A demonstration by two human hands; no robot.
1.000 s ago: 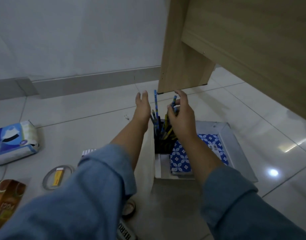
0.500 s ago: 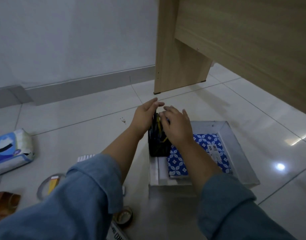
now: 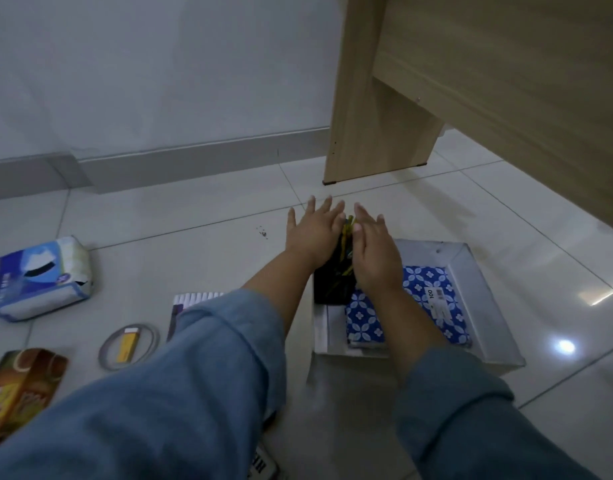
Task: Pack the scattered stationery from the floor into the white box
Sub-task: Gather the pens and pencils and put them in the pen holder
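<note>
The white box (image 3: 478, 292) lies on the tiled floor at centre right. Inside it a blue patterned notebook (image 3: 426, 306) lies flat, and a black pen holder (image 3: 329, 289) with yellow and blue pens stands at its far left corner. My left hand (image 3: 313, 233) and my right hand (image 3: 376, 254) hover flat on either side of the pens, fingers spread, holding nothing. On the floor to the left lie a clear tape ring (image 3: 107, 348) around a yellow eraser (image 3: 126, 348), and a pack of white sticks (image 3: 194, 299) partly under my left sleeve.
A blue tissue pack (image 3: 38, 278) lies at far left, a brown snack box (image 3: 19, 386) at bottom left. A labelled item (image 3: 263, 467) peeks out at the bottom edge. A wooden desk leg (image 3: 360, 109) stands just beyond the box; the desk overhangs at right.
Both hands came down with the pens, pushed them into the holder, and now have opened flat beside it. The view has shifted slightly.
</note>
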